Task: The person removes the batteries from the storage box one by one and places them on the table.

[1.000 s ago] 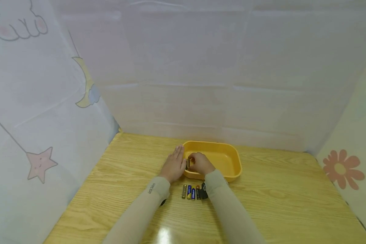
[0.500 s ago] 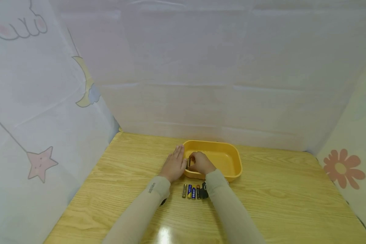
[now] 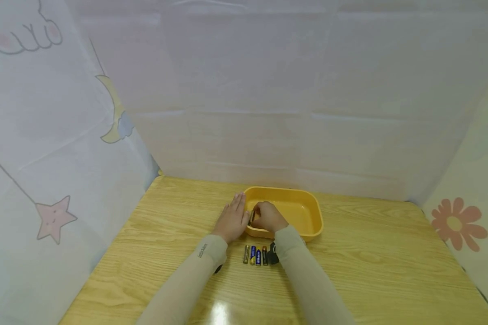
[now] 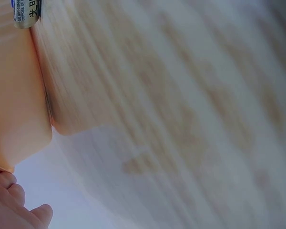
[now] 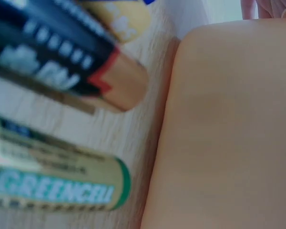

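My left hand (image 3: pixel 231 221) lies along the left end of a yellow plastic bin (image 3: pixel 293 191), fingers straight. The left wrist view shows some of its fingers (image 4: pixel 9 200) beside the bin's outer wall (image 4: pixel 19 95). My right hand (image 3: pixel 271 217) reaches inside the bin and pinches a slim gold-and-dark battery (image 3: pixel 251 217) near the left wall. Its lower part is hidden. In front of the bin lie a gold battery (image 3: pixel 246 254), two blue-and-yellow batteries (image 3: pixel 253 255) and a black copper-ended battery (image 3: pixel 265 256). A green-and-gold GREENCELL battery (image 5: pixel 62 171) shows in the right wrist view.
The bin stands on a wood-grain table (image 3: pixel 374 253) near its back edge. Behind rises a pale cloth sheet (image 3: pixel 244 113), with printed cloth on both sides. The black wrist camera (image 3: pixel 273 254) under my right wrist sits close beside the loose batteries.
Both hands stay almost in place. The battery in my right hand tilts slightly, its top leaning a little to the right. The loose batteries have not moved.
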`<state>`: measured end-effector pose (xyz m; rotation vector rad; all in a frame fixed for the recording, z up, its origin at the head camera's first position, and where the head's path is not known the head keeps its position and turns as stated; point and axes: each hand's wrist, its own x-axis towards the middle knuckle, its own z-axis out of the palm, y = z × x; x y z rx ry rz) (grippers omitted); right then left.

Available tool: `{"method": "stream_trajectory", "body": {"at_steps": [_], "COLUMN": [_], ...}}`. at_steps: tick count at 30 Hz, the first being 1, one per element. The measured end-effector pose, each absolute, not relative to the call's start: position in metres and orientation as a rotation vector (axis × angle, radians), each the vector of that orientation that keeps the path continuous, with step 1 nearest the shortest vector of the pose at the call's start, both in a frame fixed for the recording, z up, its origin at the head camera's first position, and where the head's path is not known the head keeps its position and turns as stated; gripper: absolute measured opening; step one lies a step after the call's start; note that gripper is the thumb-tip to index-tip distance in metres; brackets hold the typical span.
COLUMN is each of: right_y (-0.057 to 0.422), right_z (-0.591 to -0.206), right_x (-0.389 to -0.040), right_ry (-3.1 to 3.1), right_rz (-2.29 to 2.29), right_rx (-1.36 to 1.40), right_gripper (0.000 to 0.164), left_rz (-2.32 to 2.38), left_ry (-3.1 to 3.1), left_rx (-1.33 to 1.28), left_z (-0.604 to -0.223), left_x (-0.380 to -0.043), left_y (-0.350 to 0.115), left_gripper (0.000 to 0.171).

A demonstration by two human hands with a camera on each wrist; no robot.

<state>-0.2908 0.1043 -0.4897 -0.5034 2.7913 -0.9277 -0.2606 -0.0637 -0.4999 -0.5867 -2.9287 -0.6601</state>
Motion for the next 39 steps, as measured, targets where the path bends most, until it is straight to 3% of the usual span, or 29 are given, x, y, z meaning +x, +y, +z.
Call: {"method": "stream_trajectory", "body": {"at_steps": [5,12,39], "right_y": [0.105,0.105,0.139], "right_z": [-0.488,-0.485,-0.479], "right_x": [-0.291,-0.291,-0.274], "right_ry": [2.797,2.798,2.84], "right_rz": [-0.921,-0.887,-0.952], "right_rx": [-0.539,-0.519,-0.454], "right_gripper": [0.028,0.026,0.051], "left_rz": [-0.667,-0.658,-0.676], "left_ry": [-2.946,-2.949,-2.966], "left_rx": [-0.584,-0.578,-0.566], "left_z": [-0.497,-0.494,-0.499], "left_x": [-0.258,-0.257,-0.26], "left_y": [-0.063,-0.063,-0.063], "left_gripper": [0.062,0.061,0.061]}}
